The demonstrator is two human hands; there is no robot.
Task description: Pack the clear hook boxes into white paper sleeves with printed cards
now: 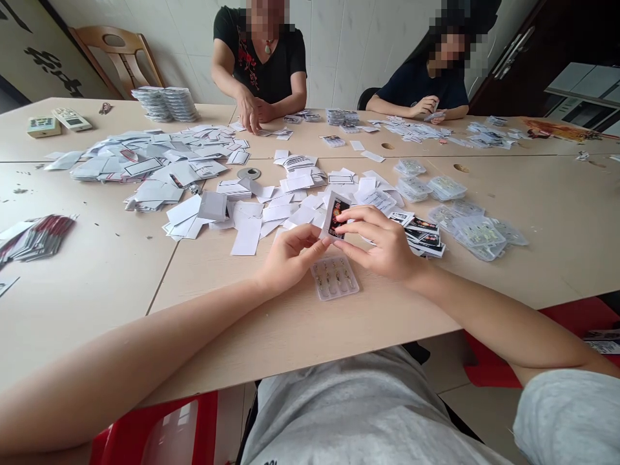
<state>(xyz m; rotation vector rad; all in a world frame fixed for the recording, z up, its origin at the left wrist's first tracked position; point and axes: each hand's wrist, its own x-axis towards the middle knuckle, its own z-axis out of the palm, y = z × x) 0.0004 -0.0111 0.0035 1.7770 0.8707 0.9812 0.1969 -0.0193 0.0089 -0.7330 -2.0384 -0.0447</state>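
Note:
A small white-edged card (334,216) with a dark printed face is held up between both hands. My left hand (294,255) pinches its lower left corner between thumb and fingers. From the right, my right hand (380,242) grips the card's right side, fingers across the print. Just below the hands, a clear compartment box (335,279) with small metallic pieces in it lies flat on the table. Beside my right hand sits a pile of dark printed cards (423,236). White paper slips (247,237) are spread beyond my hands.
Clear boxes (479,236) lie at right, near smaller stacks. A large paper heap (145,158), tape roll (248,174) and red-and-silver packets (41,237) lie left. Two people sit across the wooden table (232,336); one person's hand (249,113) touches papers.

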